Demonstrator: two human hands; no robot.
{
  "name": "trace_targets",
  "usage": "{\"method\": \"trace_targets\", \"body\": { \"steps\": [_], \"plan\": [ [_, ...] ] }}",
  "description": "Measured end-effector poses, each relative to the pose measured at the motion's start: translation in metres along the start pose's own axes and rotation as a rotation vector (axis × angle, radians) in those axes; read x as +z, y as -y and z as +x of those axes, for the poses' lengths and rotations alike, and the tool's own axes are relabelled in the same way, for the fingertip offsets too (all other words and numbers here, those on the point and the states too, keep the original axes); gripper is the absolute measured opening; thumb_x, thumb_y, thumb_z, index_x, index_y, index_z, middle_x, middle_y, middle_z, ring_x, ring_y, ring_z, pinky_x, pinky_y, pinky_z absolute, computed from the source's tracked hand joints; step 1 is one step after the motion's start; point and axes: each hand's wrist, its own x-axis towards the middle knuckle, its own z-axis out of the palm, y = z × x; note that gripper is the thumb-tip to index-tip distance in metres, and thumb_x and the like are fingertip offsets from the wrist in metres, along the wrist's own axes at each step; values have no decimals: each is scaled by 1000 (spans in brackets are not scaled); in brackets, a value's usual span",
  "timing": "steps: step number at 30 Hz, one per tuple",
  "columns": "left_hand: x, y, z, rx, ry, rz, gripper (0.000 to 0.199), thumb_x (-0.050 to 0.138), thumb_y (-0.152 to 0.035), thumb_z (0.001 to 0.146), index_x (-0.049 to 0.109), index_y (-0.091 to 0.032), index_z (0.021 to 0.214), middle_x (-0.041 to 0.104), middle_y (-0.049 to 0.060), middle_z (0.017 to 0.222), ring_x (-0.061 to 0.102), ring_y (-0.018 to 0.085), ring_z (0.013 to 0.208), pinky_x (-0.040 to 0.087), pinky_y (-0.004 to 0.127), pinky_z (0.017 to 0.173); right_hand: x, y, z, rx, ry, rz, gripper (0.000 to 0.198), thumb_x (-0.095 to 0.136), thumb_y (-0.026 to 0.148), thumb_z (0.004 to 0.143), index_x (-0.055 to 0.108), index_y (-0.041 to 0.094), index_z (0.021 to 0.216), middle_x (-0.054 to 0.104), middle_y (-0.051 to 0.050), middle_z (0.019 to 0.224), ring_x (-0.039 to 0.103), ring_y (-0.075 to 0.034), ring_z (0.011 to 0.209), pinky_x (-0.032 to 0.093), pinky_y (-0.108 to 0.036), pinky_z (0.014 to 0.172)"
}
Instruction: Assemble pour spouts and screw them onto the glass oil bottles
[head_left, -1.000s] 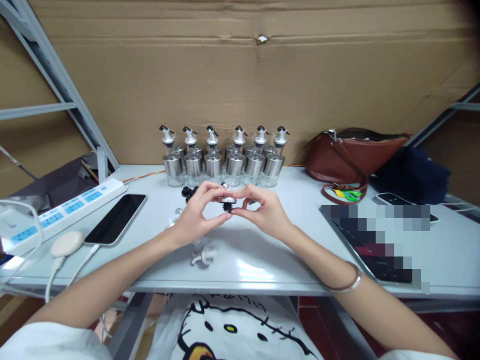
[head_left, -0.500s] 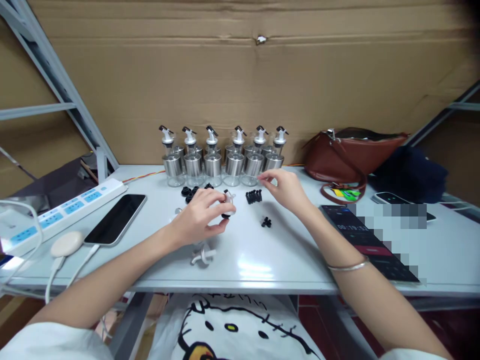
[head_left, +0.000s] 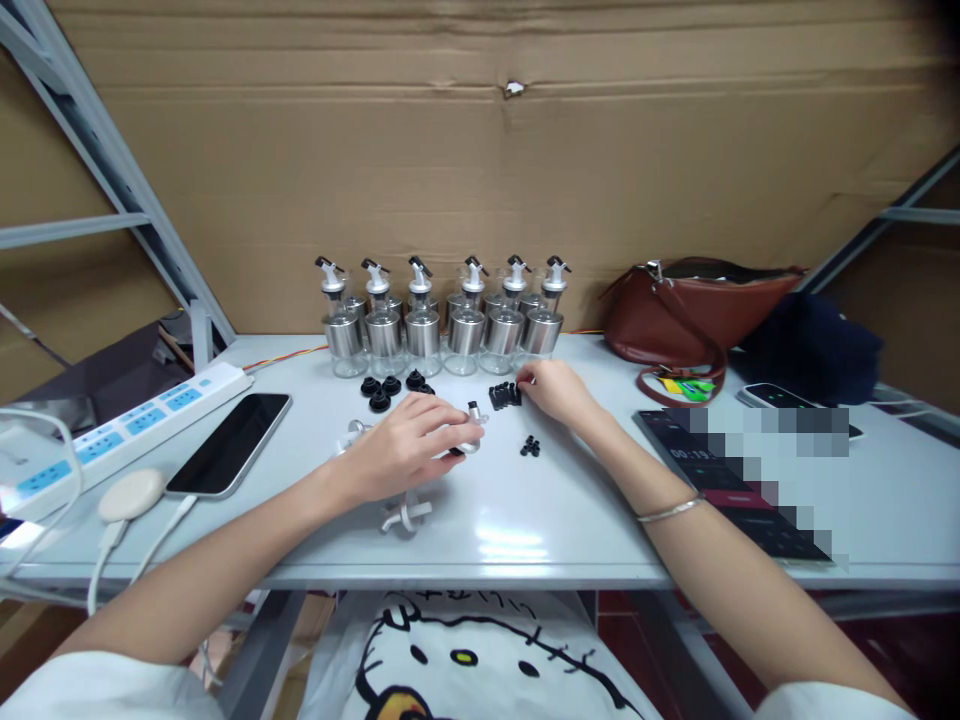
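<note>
My left hand (head_left: 412, 445) is closed around a white pour spout (head_left: 474, 428) with black parts at its top and bottom. At the right end of a row of small black levers (head_left: 502, 395), my right hand (head_left: 553, 390) has its fingertips pinched on the endmost one. A little cluster of tiny black caps (head_left: 531, 446) lies in front of that row. Beyond my left hand are several black ribbed stoppers (head_left: 379, 400). Another white spout (head_left: 407, 514) lies near the table's front edge, and more clear or white spout parts (head_left: 354, 433) are partly hidden behind my left hand.
Several glass-and-steel oil bottles (head_left: 424, 335) with spouts stand along the cardboard backing (head_left: 450, 180). On the left are a power strip (head_left: 127, 435), a phone (head_left: 231, 443) and a round white charger (head_left: 131, 494). A brown bag (head_left: 690, 310) and another phone (head_left: 720, 470) lie right.
My right hand has come down and toward me onto the end of the black lever row. My left hand, with the spout, has shifted slightly right and lower, uncovering more black stoppers.
</note>
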Motion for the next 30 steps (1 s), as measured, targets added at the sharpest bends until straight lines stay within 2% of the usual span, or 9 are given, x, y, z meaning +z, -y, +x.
{"method": "trace_targets", "body": {
  "steps": [4, 8, 10, 12, 14, 19, 22, 28, 30],
  "plan": [
    [1, 0, -2, -4, 40, 61, 20, 46, -11, 93, 55, -18, 110, 61, 8, 102, 55, 18, 100, 50, 32, 85, -9, -1, 0, 23, -53, 88, 15, 55, 7, 73, 69, 14, 74, 71, -10, 76, 64, -23, 74, 42, -29, 66],
    [2, 0, -5, -74, 54, 16, 27, 42, -10, 94, 53, -21, 115, 48, 10, 119, 53, 17, 104, 53, 29, 81, -25, 6, -4, 27, -113, 257, 8, 56, 11, 74, 63, 14, 75, 69, -6, 74, 61, -17, 68, 43, -26, 64],
    [1, 0, -6, -108, 29, -35, 28, 42, -9, 94, 52, -23, 116, 39, 12, 132, 52, 15, 105, 55, 25, 74, -32, 15, -9, -17, -92, 570, 6, 59, 20, 77, 62, 15, 79, 67, -3, 72, 58, -13, 62, 43, -25, 60],
    [1, -1, -5, -112, 22, -89, 30, 41, -7, 93, 53, -23, 115, 28, 13, 143, 52, 15, 104, 54, 22, 67, -36, 27, -16, -93, -13, 967, 17, 66, 30, 75, 64, 16, 83, 62, 0, 67, 52, -11, 57, 42, -25, 57],
    [1, -1, -5, -118, 50, -139, 31, 41, -6, 93, 55, -23, 115, 21, 12, 149, 52, 15, 104, 54, 22, 65, -37, 39, -23, -139, 84, 1211, 26, 73, 36, 70, 67, 16, 85, 60, 2, 64, 49, -9, 55, 41, -25, 57],
    [2, -1, -7, -247, 155, -237, 30, 47, -19, 93, 57, -31, 118, 36, 7, 146, 55, 18, 102, 55, 27, 71, -34, 55, -34, -178, 298, 1335, 26, 79, 36, 64, 71, 17, 80, 63, 1, 65, 50, -8, 55, 40, -25, 56],
    [2, 0, -8, -219, 162, -167, 30, 45, -18, 94, 57, -29, 119, 43, 9, 139, 55, 18, 100, 55, 29, 74, -33, 57, -35, -182, 343, 1318, 23, 79, 35, 65, 70, 16, 73, 63, 1, 60, 50, -8, 53, 40, -25, 55],
    [-2, 1, -3, -108, 145, -90, 26, 46, -12, 93, 59, -18, 114, 60, 11, 107, 52, 19, 99, 53, 32, 82, -29, 58, -34, -176, 223, 1359, 27, 80, 38, 63, 70, 16, 74, 63, 1, 59, 51, -8, 52, 42, -25, 55],
    [-2, 1, -2, -87, 169, -99, 25, 46, -14, 93, 57, -17, 115, 61, 10, 104, 52, 19, 99, 53, 33, 84, -29, 58, -34, -174, 197, 1366, 26, 80, 38, 64, 71, 16, 74, 63, 1, 59, 50, -8, 51, 42, -25, 54]
  ]
}}
